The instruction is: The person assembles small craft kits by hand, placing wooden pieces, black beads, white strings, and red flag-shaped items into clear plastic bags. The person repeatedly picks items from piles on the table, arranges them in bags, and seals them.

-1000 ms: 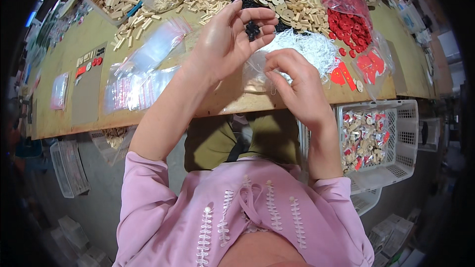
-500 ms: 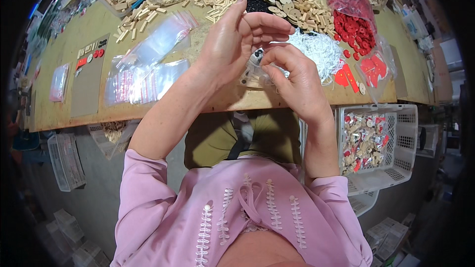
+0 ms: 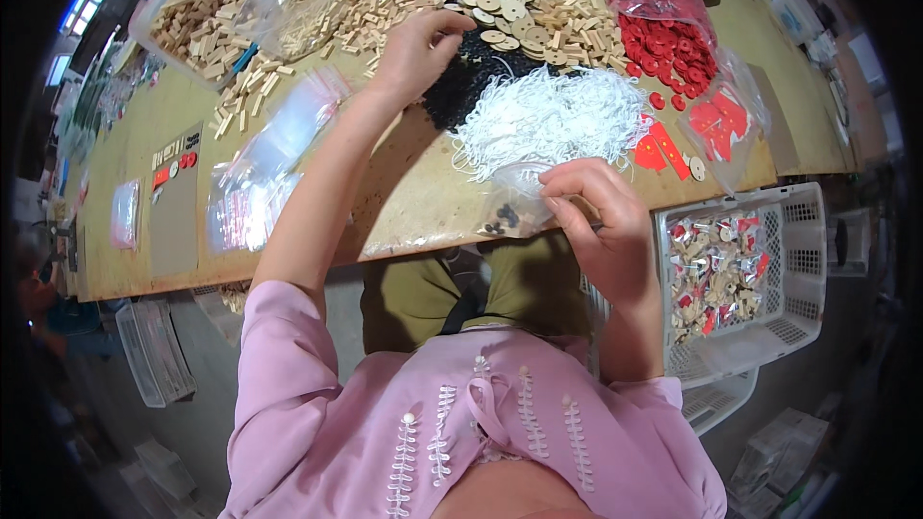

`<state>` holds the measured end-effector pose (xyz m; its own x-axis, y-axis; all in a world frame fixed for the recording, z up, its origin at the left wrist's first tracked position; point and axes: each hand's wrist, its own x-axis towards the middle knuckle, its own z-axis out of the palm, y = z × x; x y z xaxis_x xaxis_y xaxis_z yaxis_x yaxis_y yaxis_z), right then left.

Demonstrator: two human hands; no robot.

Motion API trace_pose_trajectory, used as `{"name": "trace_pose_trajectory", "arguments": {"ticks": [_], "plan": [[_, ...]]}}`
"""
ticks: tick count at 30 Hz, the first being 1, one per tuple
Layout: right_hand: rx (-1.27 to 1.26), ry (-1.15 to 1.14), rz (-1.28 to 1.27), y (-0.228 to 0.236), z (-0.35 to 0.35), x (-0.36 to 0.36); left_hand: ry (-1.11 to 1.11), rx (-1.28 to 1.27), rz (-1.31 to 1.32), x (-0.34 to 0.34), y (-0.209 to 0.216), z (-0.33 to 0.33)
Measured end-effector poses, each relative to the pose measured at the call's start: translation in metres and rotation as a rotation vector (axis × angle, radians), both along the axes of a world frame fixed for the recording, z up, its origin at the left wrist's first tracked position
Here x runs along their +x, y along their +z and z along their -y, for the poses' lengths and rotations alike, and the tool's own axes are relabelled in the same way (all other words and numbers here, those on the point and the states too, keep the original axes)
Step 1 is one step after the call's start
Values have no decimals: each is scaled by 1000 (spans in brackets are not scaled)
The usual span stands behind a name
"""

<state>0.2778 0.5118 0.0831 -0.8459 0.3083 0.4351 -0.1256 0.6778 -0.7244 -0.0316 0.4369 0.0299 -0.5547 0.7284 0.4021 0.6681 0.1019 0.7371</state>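
Observation:
Between the thumb and fingers of my right hand (image 3: 601,211) is the rim of a small clear plastic bag (image 3: 524,202). Several small black pieces and some pale wooden bits lie low in it, at the table's near edge. My left hand (image 3: 420,53) reaches over the far side of the table, fingers curled in toward the thumb; whatever they hold is hidden. Beneath and beside it are a heap of small black pieces (image 3: 460,96), loose wooden blocks (image 3: 361,10) and round wooden discs (image 3: 510,12). A tangle of white strings (image 3: 553,120) lies between my hands.
Red wheels (image 3: 668,53) spill from a bag at the right, near flat red pieces (image 3: 663,149). Empty zip bags (image 3: 255,202) lie left, beside a sample board (image 3: 173,221). A white crate (image 3: 803,259) of filled bags stands right of my lap.
My left hand has left the bag and moved away to the far heaps. My right hand has lowered the bag toward the table edge, uncovering the black heap and white strings.

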Motion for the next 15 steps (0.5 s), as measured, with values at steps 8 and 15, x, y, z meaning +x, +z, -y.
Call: {"name": "trace_pose_trajectory", "arguments": {"ticks": [8, 15], "plan": [[-21, -40, 13, -9, -22, 18, 41, -62, -428, -19, -38, -58], [-7, -52, -39, -6, -50, 15, -371, 206, 568, 76, 49, -25]]}}
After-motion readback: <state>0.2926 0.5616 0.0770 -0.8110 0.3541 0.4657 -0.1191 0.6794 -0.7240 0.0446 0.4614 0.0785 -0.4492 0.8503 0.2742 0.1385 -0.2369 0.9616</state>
